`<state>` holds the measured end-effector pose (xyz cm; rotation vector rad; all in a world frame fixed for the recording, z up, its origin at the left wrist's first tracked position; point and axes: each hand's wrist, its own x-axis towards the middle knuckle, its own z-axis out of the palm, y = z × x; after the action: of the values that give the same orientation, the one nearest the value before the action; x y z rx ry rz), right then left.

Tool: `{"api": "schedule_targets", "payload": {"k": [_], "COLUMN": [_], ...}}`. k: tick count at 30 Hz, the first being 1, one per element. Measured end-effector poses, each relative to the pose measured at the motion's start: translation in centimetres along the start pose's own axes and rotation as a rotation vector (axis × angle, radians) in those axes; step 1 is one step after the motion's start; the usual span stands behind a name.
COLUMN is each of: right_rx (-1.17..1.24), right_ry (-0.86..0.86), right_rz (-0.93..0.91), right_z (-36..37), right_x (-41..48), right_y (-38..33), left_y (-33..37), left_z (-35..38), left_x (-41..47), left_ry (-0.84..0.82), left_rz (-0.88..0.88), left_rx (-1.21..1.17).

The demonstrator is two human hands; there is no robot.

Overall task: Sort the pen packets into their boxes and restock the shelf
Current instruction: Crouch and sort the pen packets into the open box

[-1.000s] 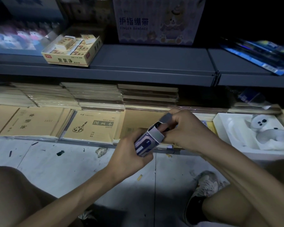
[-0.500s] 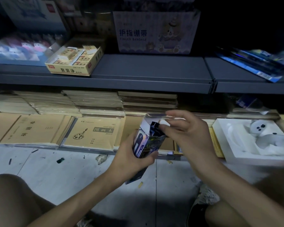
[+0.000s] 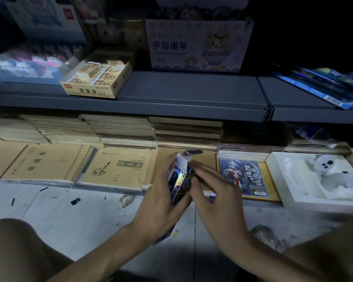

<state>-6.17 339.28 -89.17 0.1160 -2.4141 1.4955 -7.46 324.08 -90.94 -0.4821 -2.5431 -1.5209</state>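
Pen box [image 3: 176, 180] at centre of view, above floor, top flap open at 12 o'clock. Left hand [image 3: 161, 202] wraps box from 8 o'clock. Right hand [image 3: 214, 192] at 3 o'clock, fingers nearly straight, pressing dark packet [image 3: 191, 176] at mouth. Judged light, thin glossy card, crushable: grip long side walls.

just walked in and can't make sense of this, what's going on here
A person is crouched at a low shop shelf. The left hand grips a small shiny pen box with its top flap open, and the right hand, fingers straight, presses a dark packet into the open top. The box is not yet closed or shelved. Brown notebooks fill the bottom shelf behind.
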Motion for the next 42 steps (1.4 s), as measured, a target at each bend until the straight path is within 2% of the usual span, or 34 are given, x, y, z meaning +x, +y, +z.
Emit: {"api": "schedule_targets", "payload": {"k": [9, 11, 14, 17, 21, 25, 31, 36, 39, 40, 42], "right_rx": [0.261, 0.396, 0.528, 0.505, 0.394, 0.407, 0.666, 0.705, 0.782, 0.82, 0.872], "right_ry": [-0.085, -0.095, -0.049, -0.019, 0.007, 0.039, 0.085, 0.07, 0.071, 0.064, 0.055], "right_rz": [0.19, 0.263, 0.278, 0.263, 0.215, 0.282, 0.381, 0.335, 0.292, 0.29, 0.291], "right_z": [-0.6, -0.8, -0.7, 0.2, 0.5, 0.1, -1.6, -2.5, -2.9, -3.0, -2.8], "right_x": [0.4, 0.4, 0.5, 0.5, 0.8, 1.4, 2.8, 3.8, 4.2, 4.3, 4.3], "right_y": [-0.4, -0.6, -0.8, -0.8, -0.5, -0.5, -0.8, -1.1, -1.0, -1.1, -1.4], "left_y": [-0.6, -0.6, -0.1, 0.9, 1.8, 2.1, 3.3, 3.7, 4.1, 4.2, 4.3], "left_z": [0.4, 0.4, 0.6, 1.0, 1.2, 1.5, 1.9, 1.8, 1.7, 1.7, 1.6], "left_x": [-0.1, 0.1, 0.5, 0.9, 1.3, 1.8, 2.1, 2.3, 3.0, 3.3, 3.7], "left_ry": [0.004, 0.022, 0.021, 0.034, 0.024, 0.037, 0.08, 0.165, 0.205, 0.173, 0.01], "left_rz": [0.151, 0.124, 0.082, 0.062, 0.08, 0.041, -0.032, -0.037, -0.159, -0.228, -0.397], "left_rx": [0.189, 0.229, 0.268, 0.336, 0.307, 0.291, -0.068, -0.414, -0.616, -0.647, -0.745]}}
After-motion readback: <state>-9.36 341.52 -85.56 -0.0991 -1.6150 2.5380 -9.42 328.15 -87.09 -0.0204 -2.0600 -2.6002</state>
